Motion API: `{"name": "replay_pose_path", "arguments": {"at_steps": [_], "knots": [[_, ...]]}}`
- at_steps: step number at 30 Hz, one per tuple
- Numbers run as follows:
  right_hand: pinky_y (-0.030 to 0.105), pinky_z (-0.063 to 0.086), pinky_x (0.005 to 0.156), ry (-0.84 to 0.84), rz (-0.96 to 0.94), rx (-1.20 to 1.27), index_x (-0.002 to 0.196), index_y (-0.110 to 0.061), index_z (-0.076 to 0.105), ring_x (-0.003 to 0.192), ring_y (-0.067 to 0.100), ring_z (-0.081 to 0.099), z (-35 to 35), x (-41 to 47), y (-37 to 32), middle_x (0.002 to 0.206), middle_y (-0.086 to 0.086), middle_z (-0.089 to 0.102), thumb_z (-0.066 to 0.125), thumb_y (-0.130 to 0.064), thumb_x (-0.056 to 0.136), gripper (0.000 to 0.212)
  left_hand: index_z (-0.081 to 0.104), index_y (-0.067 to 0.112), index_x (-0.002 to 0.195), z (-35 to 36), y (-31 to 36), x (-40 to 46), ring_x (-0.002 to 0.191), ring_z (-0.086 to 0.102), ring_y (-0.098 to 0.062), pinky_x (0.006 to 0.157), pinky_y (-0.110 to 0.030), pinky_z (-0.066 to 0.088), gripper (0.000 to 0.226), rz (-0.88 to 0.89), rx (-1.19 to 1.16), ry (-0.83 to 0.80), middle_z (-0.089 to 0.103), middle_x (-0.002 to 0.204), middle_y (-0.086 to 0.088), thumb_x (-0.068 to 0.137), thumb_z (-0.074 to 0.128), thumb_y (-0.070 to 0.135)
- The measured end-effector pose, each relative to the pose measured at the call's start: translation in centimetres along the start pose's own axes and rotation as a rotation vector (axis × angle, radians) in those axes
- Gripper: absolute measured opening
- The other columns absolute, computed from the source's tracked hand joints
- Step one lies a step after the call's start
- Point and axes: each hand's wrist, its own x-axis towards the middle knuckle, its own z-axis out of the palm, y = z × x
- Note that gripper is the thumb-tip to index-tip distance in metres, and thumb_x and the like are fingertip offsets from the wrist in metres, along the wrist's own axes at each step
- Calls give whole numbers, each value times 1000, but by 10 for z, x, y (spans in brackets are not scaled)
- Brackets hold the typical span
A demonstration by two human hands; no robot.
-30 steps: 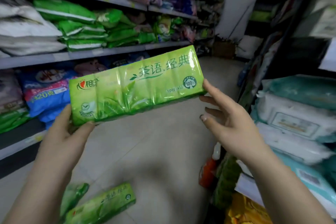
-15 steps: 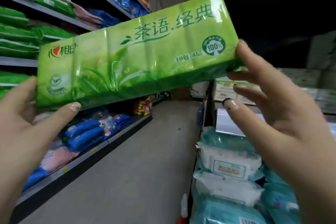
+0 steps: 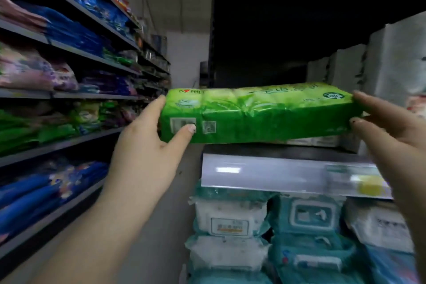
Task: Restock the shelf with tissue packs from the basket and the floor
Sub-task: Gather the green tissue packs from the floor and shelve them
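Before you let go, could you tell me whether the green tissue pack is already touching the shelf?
Cannot tell: in the head view the green tissue pack sits just above the shelf, its underside in shadow.

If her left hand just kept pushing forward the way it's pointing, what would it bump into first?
The left hand already grips the green tissue pack, so that comes first. Beyond it lies the dark shelf space above the shelf edge, which looks free, though depth is unclear.

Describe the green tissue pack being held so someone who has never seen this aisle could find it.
Look at the right-hand shelf above the teal wipe packs. Just over its edge, the left hand and right hand hold a long tissue pack by its ends. It alone there is bright green.
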Motion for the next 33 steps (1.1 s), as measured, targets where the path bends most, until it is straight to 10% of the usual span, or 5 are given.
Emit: {"name": "replay_pose_path", "arguments": {"at_steps": [8, 17, 23, 27, 33], "knots": [[42, 50, 83, -39, 84, -127, 126, -31, 54, 86, 37, 59, 2, 43, 21, 90, 4, 60, 55, -18, 89, 39, 36, 23, 141, 43, 9, 42, 105, 36, 2, 88, -19, 33, 60, -23, -114, -102, 44, 118, 17, 87, 60, 32], [26, 36, 85, -199, 133, -414, 124, -19, 59, 109, 20, 54, 11, 67, 34, 120, 8, 62, 55, -23, 89, 36, 15, 14, 148, 75, 4, 80, 128, 43, -22, 98, -28, 34, 72, -30, -36, -230, 40, 144, -8, 89, 57, 22], [35, 14, 114, -480, 78, -706, 141, -22, 38, 143, 28, 13, 23, 67, 36, 156, 13, 15, 28, -57, 86, 67, -3, 17, 150, 92, 6, 74, 60, 34, 1, 49, -15, 34, 68, -29, -6, -281, 51, 102, 3, 97, 41, 20], [34, 2, 116, -544, 121, -773, 148, -25, 18, 145, 26, -3, 27, 66, 31, 158, 7, -2, 15, -68, 62, 96, -6, 22, 149, 88, 7, 79, 60, 34, 1, 41, -3, 35, 70, -87, -54, -359, 42, 139, -4, 97, 42, 21], [47, 6, 118, -464, -227, -778, 146, -27, 26, 145, 20, 0, 41, 51, 9, 158, 1, 8, 11, -81, 77, 88, 21, 23, 147, 61, 8, 61, 118, 44, -8, 91, -20, 35, 60, -44, -183, -490, 48, 129, 12, 94, 48, 21]]}}
